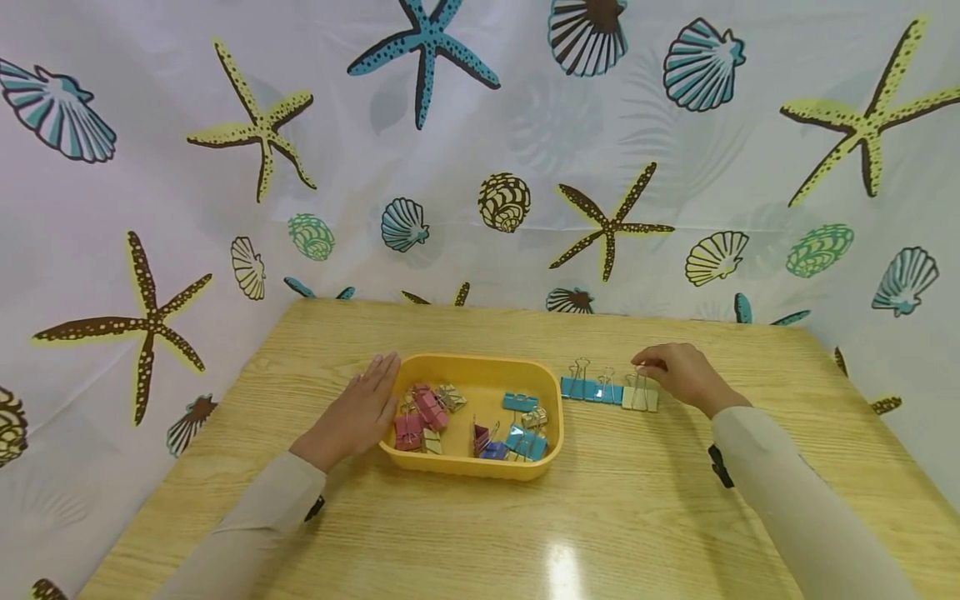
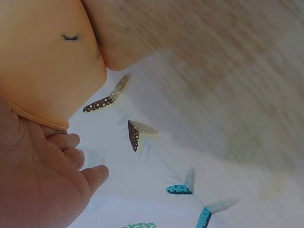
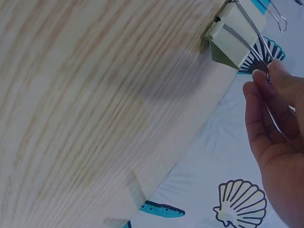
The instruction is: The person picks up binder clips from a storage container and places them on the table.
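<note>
The right hand [image 1: 684, 371] has its grip closed on a wire handle of the pale yellow binder clip [image 1: 640, 397], pinched between thumb and fingers, while that clip sits on the table [image 1: 600, 525] with its handles up, at the right end of a row beside two blue clips [image 1: 576, 389]. The left hand [image 1: 356, 417] has a loose grip, its fingers extended against the left side of the yellow bin [image 1: 472, 468], which holds pink clips [image 1: 430, 406] at its left and blue clips at its right
</note>
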A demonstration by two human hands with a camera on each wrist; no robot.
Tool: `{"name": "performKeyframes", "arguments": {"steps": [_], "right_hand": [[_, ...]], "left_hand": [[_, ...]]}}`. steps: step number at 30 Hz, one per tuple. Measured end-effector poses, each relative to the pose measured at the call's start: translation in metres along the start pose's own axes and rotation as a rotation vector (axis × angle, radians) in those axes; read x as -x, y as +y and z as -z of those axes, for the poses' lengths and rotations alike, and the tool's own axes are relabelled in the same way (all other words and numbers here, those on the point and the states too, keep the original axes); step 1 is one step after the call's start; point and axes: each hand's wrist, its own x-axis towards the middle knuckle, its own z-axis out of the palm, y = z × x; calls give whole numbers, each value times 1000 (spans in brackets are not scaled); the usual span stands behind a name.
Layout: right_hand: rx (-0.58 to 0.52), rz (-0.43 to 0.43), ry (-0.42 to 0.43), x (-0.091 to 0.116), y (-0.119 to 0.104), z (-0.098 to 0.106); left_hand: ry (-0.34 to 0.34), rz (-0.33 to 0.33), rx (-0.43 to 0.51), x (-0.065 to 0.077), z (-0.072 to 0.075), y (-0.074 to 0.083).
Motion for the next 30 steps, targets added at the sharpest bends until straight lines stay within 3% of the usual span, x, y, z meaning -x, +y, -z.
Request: {"name": "performKeyframes", "arguments": {"steps": [30], "right_hand": [[31,-54,33,-7,-2,-5]], "left_hand": [[-1,5,3,0,-2,-1]]}}
